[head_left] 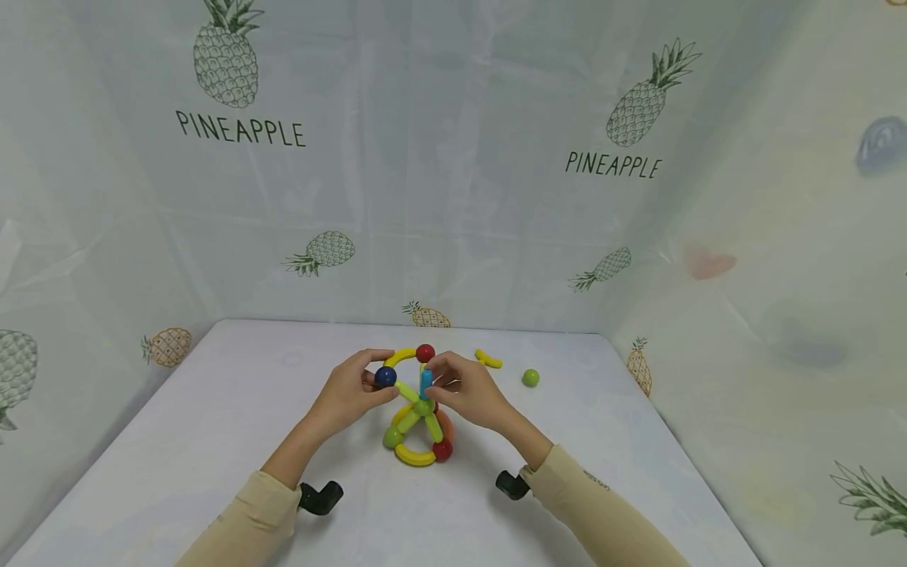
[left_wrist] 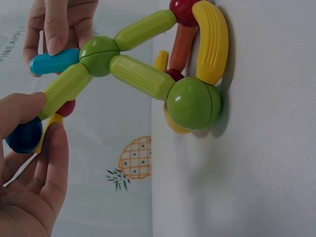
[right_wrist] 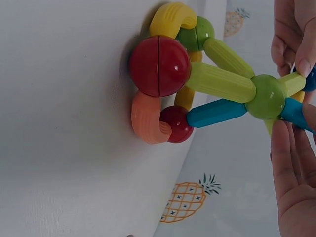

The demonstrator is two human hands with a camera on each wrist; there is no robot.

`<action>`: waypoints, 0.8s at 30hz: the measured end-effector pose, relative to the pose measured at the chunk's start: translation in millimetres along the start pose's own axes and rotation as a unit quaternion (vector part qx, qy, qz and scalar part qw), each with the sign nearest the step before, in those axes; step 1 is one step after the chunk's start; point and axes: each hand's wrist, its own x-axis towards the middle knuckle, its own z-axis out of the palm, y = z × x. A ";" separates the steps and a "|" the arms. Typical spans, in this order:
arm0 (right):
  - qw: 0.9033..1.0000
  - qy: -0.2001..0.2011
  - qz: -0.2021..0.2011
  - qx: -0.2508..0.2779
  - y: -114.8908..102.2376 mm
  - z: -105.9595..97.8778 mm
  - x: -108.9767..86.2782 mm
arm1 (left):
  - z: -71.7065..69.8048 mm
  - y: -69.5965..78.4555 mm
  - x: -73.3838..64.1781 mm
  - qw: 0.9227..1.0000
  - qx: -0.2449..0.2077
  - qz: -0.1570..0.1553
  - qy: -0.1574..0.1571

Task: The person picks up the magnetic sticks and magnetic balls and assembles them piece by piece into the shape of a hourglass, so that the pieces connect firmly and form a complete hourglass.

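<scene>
A toy structure of balls and rods stands on the table. Its base ring has a yellow curved rod (head_left: 415, 456), an orange curved rod (right_wrist: 148, 118), red balls (right_wrist: 159, 66) and a green ball (left_wrist: 193, 103). Straight rods rise from the ring to a central green ball (left_wrist: 99, 56). My left hand (head_left: 350, 391) pinches the upper part beside a dark blue ball (head_left: 386, 376), thumb on a light green rod (left_wrist: 67, 89). My right hand (head_left: 471, 386) holds an upright blue rod (head_left: 426, 383) at the central ball. An upper yellow curved rod (head_left: 401, 357) runs to a red ball (head_left: 425, 353).
Behind the structure, to the right, a loose yellow curved rod (head_left: 488, 361) and a loose green ball (head_left: 531, 378) lie on the white table (head_left: 212, 441). Black devices (head_left: 321, 498) sit at both wrists. A pineapple-print curtain (head_left: 425, 197) encloses the table's back and sides.
</scene>
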 end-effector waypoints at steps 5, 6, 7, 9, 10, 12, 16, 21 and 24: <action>1.000 -0.002 0.000 -0.006 0.6 -0.9 -0.1 | -0.4 0.3 -0.1 1.000 0.001 -0.003 0.000; 1.000 -0.002 -0.001 -0.009 0.9 -1.5 -0.4 | -0.5 0.5 -0.2 1.000 0.000 -0.003 0.000; 1.000 -0.003 -0.004 -0.013 1.2 -2.4 -0.8 | -0.7 0.8 -0.2 1.000 -0.001 -0.003 0.000; 1.000 -0.003 -0.008 -0.021 1.7 -5.1 -2.3 | -0.8 1.4 -0.4 1.000 -0.001 -0.003 0.000; 1.000 -0.003 -0.007 -0.026 2.2 -7.2 -3.3 | -0.9 1.8 -0.5 1.000 -0.002 -0.003 0.000; 0.999 0.000 -0.009 -0.038 4.5 -12.6 -5.9 | -0.9 2.4 -0.7 1.000 -0.001 -0.003 0.002; 0.998 0.006 -0.005 -0.065 14.5 -29.2 -13.1 | -0.5 3.2 -1.0 1.000 0.000 -0.004 0.004; 0.995 0.014 0.001 -0.097 35.2 -58.4 -25.6 | 0.2 3.4 -1.1 1.000 -0.001 -0.004 0.007; 0.993 0.021 -0.001 -0.119 52.6 -76.7 -33.5 | 0.6 2.9 -0.7 1.000 -0.001 -0.001 0.007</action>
